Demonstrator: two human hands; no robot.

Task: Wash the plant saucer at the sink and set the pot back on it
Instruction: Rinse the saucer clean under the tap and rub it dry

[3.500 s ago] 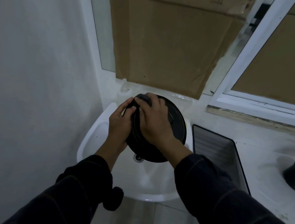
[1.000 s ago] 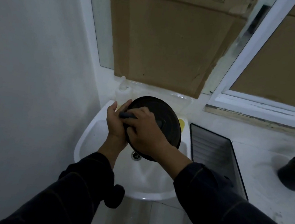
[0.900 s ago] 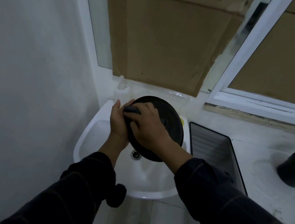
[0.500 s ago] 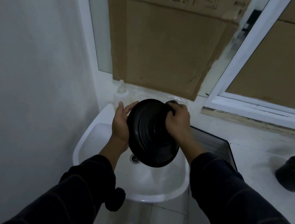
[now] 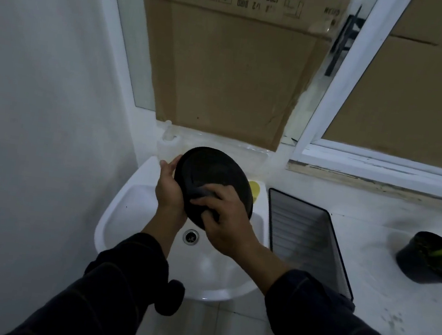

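The black round plant saucer (image 5: 214,170) is held tilted on edge above the white sink (image 5: 131,206). My left hand (image 5: 168,188) grips its left rim. My right hand (image 5: 225,223) presses a dark scrubbing pad (image 5: 198,192) against the saucer's lower face, fingers curled over the pad. The black plant pot (image 5: 423,259) with a green leaf stands on the counter at the far right.
A black dish rack (image 5: 308,242) lies on the white counter (image 5: 392,305) right of the sink. A yellow object (image 5: 254,188) sits behind the saucer. A clear bottle (image 5: 167,140) stands at the sink's back. Cardboard (image 5: 226,70) leans against the window; a wall is at left.
My right hand has come down from the saucer's upper right rim to its lower face with the pad. The saucer tilted further back. My left hand kept hold of the left rim.
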